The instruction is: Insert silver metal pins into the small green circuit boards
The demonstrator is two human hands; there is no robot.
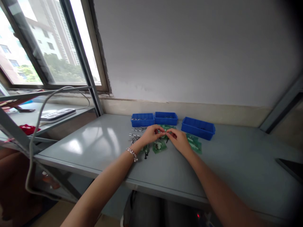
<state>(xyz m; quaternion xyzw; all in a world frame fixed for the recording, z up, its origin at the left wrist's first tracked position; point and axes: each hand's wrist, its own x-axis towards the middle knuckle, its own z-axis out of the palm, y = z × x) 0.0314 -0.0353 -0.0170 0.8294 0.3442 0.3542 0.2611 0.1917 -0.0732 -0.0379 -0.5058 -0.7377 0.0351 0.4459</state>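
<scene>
My left hand [152, 133] and my right hand [178, 138] meet fingertip to fingertip over the middle of the grey table [163, 170]. Both are closed in a pinch, and what sits between the fingers is too small to name. Beneath and around them lie green plastic bags [159, 147] with small parts in them. Another green bag [194, 143] is to the right of my right hand. Several metal rods [134, 136] lie left of my left hand. A small black piece [145, 155] rests near my left wrist.
Behind my hands stand a blue bin [142, 120] with small metal parts, a second blue bin [166, 118] and a third blue bin [198, 128]. A grey cable [39, 116] loops past the shelf frame at left. A dark flat object [290, 168] lies far right.
</scene>
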